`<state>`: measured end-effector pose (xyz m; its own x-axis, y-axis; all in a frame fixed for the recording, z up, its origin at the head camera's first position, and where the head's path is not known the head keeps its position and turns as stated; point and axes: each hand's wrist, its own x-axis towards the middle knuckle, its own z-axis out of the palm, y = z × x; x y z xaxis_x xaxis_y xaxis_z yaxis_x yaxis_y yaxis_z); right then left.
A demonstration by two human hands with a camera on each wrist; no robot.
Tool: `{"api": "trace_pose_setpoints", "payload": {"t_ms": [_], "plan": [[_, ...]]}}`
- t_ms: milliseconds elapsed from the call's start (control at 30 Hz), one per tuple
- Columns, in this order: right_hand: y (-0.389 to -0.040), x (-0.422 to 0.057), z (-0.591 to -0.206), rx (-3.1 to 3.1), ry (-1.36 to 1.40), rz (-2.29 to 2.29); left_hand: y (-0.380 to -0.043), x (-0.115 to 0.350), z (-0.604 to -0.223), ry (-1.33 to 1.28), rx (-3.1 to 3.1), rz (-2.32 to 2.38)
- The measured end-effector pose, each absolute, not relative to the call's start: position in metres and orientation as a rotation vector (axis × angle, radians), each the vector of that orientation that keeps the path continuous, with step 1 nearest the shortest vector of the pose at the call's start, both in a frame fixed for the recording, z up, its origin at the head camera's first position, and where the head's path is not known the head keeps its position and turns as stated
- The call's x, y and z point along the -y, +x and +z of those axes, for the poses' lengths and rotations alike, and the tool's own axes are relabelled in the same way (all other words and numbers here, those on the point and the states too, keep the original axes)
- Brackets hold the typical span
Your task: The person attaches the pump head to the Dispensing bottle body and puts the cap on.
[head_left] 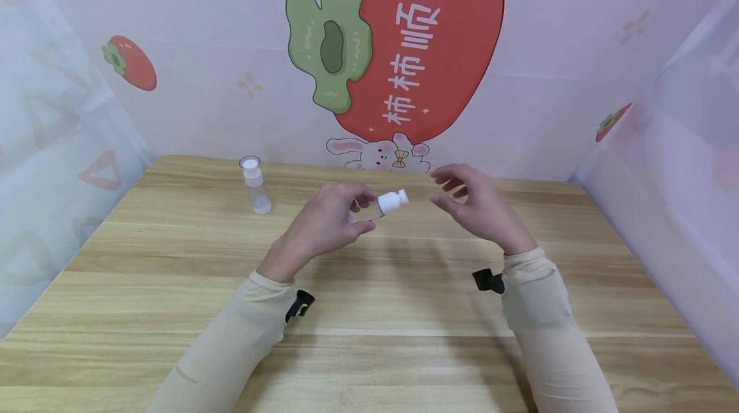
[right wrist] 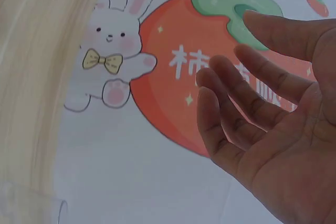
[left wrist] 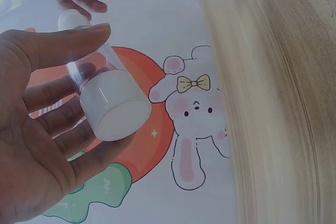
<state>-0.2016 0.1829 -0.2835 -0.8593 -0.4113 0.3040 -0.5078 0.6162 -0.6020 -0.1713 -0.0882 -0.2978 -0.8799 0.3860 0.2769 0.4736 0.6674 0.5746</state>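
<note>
My left hand (head_left: 323, 217) holds a small clear bottle with a white pump top (head_left: 392, 201) above the table. In the left wrist view the thumb lies across the clear body of this bottle (left wrist: 115, 103), and its white base faces the camera. The fingers are behind it. My right hand (head_left: 476, 204) is raised to the right of the bottle, apart from it. Its fingers are loosely bent with nothing between them, as the right wrist view shows the fingers (right wrist: 210, 114) and palm.
A second clear bottle with a white top (head_left: 256, 188) stands at the table's back left. A clear plastic edge (right wrist: 39, 203) shows at the lower left of the right wrist view; its kind is unclear. Printed sheets (head_left: 537, 111) border the wooden table (head_left: 392, 349) at the back and sides.
</note>
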Motion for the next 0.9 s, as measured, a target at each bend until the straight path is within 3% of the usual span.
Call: {"api": "trace_pose_setpoints", "payload": {"t_ms": [900], "plan": [[-0.22, -0.236, -0.294, 2.914, 0.284, 0.852, -0.172, 0.086, -0.3, -0.697, 2.753, -0.987]]}}
